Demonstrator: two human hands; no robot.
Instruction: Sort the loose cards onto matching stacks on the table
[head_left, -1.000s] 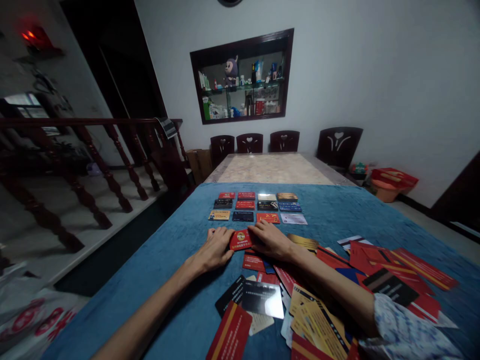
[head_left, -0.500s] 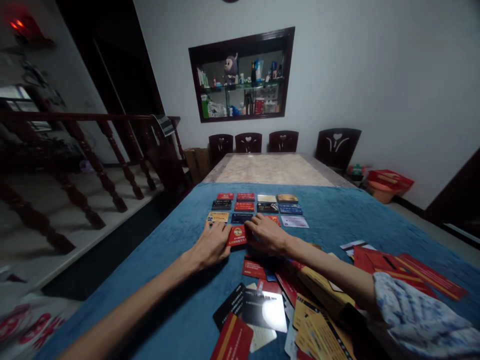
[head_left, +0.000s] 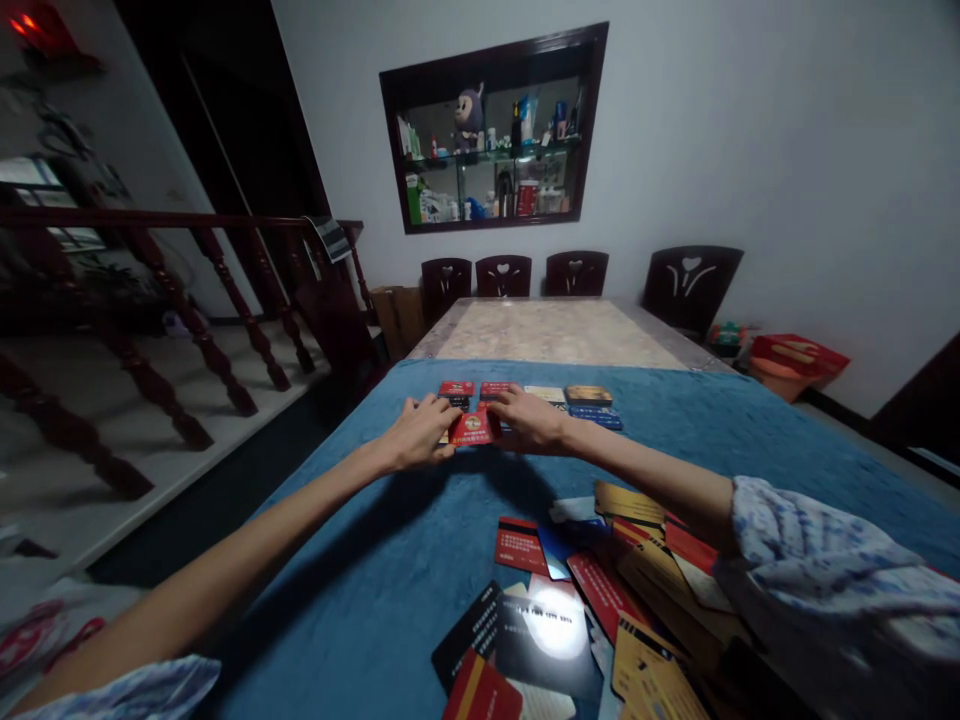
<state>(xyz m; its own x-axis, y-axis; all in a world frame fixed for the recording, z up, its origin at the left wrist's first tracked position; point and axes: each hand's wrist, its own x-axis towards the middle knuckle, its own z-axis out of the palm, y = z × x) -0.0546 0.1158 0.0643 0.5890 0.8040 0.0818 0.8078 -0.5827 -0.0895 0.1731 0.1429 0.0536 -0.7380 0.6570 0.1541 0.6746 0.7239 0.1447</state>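
Between my two hands a red card (head_left: 471,429) with a pale round emblem is gripped by its left and right ends. My left hand (head_left: 421,432) is closed on the left end, and my right hand (head_left: 531,420) on the right end. The card hangs over the near part of several rows of cards laid on the blue cloth. Beyond my hands show a red card (head_left: 456,388), a gold card (head_left: 589,395) and a blue card (head_left: 595,416). My fingers and the held card hide most of the nearer rows.
A loose heap of cards, with a red card (head_left: 520,543), a black card (head_left: 466,630) and a gold card (head_left: 649,670), lies nearer me on the blue cloth (head_left: 360,600). Chairs (head_left: 504,276) stand past the table's far end. A wooden railing (head_left: 202,300) runs on the left.
Both hands have moved forward with the red card, from the near side of the rows to over them. More of the loose heap shows under my right arm.
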